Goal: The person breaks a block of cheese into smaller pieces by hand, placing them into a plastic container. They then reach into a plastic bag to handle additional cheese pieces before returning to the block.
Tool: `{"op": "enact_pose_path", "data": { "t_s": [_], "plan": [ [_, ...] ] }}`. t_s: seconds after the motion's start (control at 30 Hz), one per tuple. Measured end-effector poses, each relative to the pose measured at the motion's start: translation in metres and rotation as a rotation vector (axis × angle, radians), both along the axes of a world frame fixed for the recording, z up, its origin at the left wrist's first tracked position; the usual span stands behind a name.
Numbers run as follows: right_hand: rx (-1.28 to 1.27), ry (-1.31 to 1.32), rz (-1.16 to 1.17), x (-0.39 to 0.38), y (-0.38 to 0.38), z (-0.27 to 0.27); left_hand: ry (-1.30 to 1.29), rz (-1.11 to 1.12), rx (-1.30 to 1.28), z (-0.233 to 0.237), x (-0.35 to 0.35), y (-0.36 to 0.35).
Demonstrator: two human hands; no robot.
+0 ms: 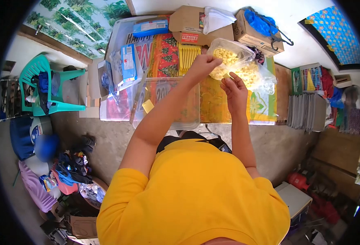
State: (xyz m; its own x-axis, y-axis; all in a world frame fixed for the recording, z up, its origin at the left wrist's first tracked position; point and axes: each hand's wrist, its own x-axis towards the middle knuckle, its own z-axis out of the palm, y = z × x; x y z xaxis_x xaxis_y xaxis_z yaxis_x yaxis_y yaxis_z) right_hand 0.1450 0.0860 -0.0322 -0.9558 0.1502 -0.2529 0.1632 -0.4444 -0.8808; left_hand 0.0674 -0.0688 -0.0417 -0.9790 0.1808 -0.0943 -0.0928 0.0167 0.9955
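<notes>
Yellow pieces [252,72] lie loose in and around a clear plastic bag [269,82] on the worktop [283,75], between one and two o'clock from the picture's middle. The right hand [236,89] has its fingers bent and pinches one small yellow piece [227,76] at their tips, close to the bag's near side. The left hand [206,64] is at one o'clock, with the fingers curled in; I cannot tell if something is inside them. A yellow ridged stack [189,59] lies at twelve o'clock, just beside this hand.

The pinch looks light, so a slip could let the piece fall. A sleeve is not near, but the left wrist or forearm could brush the stack and disturb it. The loose plastic could also catch on a finger and, if pulled, spill the pieces.

Glare washes out part of the pieces, so their exact kind is not clear. The left forearm hides part of the transparent container [193,122].
</notes>
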Motion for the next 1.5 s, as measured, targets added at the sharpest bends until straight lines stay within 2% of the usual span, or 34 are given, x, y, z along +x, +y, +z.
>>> {"op": "enact_pose_path", "data": {
  "t_s": [0.13,0.4,0.63,0.73,0.93,1.13,1.23,1.33,1.43,1.5],
  "plan": [
    [-0.019,0.014,0.093,-0.001,-0.011,0.0,-0.171,-0.092,0.128,0.02,0.039,-0.026],
    [-0.066,0.032,0.283,0.003,-0.041,0.008,-0.158,-0.042,0.224,0.015,0.072,-0.055],
    [-0.117,0.04,0.334,0.008,-0.045,0.009,-0.215,-0.002,0.248,0.018,0.084,-0.066],
    [-0.168,0.029,0.329,0.011,-0.043,0.016,-0.265,0.004,0.35,0.018,0.083,-0.065],
    [-0.109,0.007,0.235,0.012,-0.023,0.011,-0.21,0.046,0.196,0.024,0.056,-0.042],
    [-0.048,0.034,0.145,0.006,-0.001,0.006,0.085,0.055,0.035,-0.006,0.005,0.002],
    [0.011,0.026,0.105,-0.002,0.01,0.0,0.081,0.129,-0.033,-0.011,-0.012,0.025],
    [0.05,0.013,0.046,-0.018,0.017,-0.004,0.106,0.11,-0.04,-0.028,-0.031,0.041],
    [0.045,0.035,0.013,-0.038,0.021,-0.007,0.025,0.025,-0.046,-0.035,-0.041,0.046],
    [0.053,0.049,0.03,-0.051,0.024,-0.01,0.079,0.01,0.067,-0.035,-0.039,0.043]
  ]
}}
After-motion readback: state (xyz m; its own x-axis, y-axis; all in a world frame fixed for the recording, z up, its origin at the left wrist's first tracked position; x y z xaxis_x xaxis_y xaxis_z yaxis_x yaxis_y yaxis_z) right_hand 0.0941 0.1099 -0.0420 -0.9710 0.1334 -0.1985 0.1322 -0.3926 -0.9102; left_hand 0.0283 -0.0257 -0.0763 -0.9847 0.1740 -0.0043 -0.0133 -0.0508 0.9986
